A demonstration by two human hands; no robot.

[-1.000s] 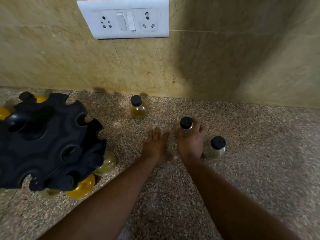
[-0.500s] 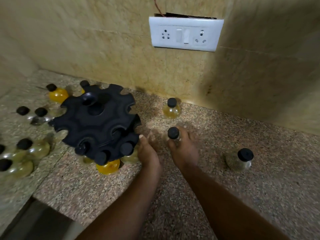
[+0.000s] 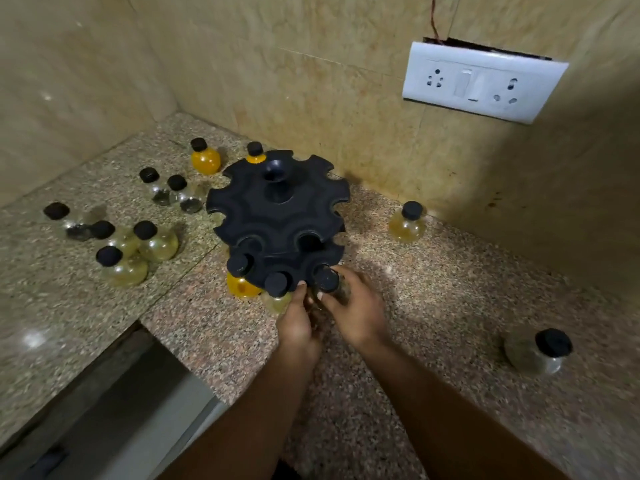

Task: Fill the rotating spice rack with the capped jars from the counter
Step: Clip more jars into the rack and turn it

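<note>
Two hands crowd one jar (image 3: 327, 280) at the rack (image 3: 277, 216) notch just beyond my knuckles: my right hand (image 3: 358, 315) grips it; my left hand (image 3: 299, 322), I cannot tell. Skewed, it might jam and spin the rack.

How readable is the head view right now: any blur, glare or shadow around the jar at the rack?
Head view: rack sharp; left hand and right hand slightly blurred, the jar dim between them, cap clear. Head view, edges: glare spot on the counter at left, heavy shadow on the right wall, switch plate skewed by the lens.
</note>
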